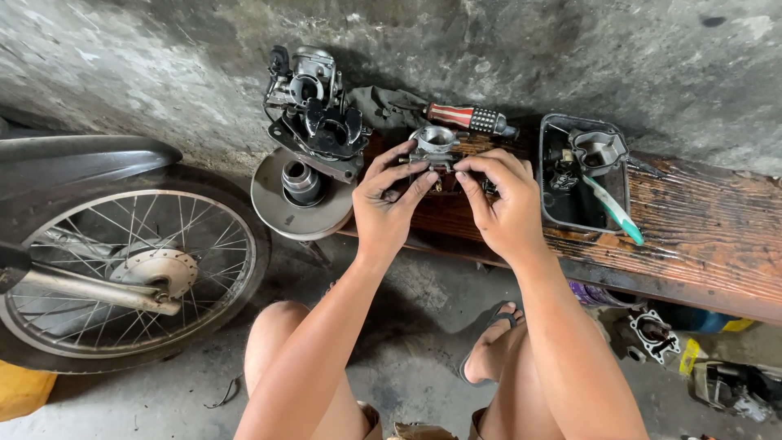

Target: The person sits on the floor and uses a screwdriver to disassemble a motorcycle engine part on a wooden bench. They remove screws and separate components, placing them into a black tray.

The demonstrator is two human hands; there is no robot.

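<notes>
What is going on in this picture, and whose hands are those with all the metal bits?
The picture comes from a camera worn on a person's head, looking down, so the two bare arms are that person's own. They sit low, knees at the bottom. The left hand and right hand together hold a small silver metal engine part with a round opening over a dark brown wooden plank. Next to it on the plank lie a screwdriver with a red-and-white striped handle, a black plastic tray holding small parts and a white-and-green toothbrush, and a bigger grey and black metal engine assembly on a round metal disc. At the left is a spoked motorbike wheel on the grey concrete floor.
</notes>
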